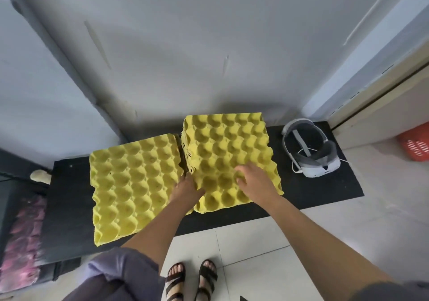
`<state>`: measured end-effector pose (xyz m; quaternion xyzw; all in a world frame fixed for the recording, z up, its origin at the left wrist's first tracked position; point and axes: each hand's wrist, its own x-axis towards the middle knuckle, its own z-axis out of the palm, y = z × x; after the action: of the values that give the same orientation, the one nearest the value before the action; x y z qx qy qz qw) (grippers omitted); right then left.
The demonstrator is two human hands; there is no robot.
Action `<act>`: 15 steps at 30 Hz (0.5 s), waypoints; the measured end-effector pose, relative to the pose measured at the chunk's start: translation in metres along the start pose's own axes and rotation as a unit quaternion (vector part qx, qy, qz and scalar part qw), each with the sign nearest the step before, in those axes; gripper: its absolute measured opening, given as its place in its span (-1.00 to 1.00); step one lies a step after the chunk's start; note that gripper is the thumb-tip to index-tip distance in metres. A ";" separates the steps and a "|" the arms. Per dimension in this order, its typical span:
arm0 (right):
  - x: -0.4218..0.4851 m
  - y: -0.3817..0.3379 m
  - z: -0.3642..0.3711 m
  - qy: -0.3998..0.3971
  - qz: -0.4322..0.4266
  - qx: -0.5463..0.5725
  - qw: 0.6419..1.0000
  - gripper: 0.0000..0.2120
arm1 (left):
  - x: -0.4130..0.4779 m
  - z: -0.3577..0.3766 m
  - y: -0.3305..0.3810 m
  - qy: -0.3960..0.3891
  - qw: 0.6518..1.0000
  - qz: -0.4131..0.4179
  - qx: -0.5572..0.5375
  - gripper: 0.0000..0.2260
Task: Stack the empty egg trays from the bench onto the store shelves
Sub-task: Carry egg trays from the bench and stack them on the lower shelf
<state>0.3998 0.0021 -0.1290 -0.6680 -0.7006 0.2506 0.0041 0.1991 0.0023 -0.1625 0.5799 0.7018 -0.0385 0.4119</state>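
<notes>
hands work the taller stack of egg trays [227, 152] at the middle of the black bench [301, 196], left hand [185, 188] pinching its near-left edge, seemingly to lift trays free, right hand [254, 180] spread flat on top, grasping nothing, likely steadying it.

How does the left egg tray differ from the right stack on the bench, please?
The left tray lies low; the right stack stands taller. The left hand and right hand are on the right stack, not the left tray. Both are yellow and empty.
</notes>
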 end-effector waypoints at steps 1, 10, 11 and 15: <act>0.002 0.005 0.006 0.000 0.011 -0.002 1.000 -0.64 | 0.007 0.005 0.001 0.004 1.000 -0.017 -0.026 -0.33; 0.001 0.059 0.030 0.014 0.201 0.022 0.979 -0.57 | 0.017 0.024 0.013 0.075 0.991 -0.049 -0.094 -0.48; -0.001 0.062 0.032 0.008 0.221 0.035 0.975 -0.56 | 0.017 0.022 0.014 0.071 0.991 -0.052 -0.103 -0.48; -0.003 0.071 0.037 0.014 0.289 0.114 0.950 -0.46 | 0.020 0.013 0.018 0.052 0.983 -0.084 -0.152 -0.43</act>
<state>0.4536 -0.0145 -0.1860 -0.8407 -0.4438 0.3098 0.0178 0.2220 0.0167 -0.1758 0.4508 0.7660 0.0644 0.4538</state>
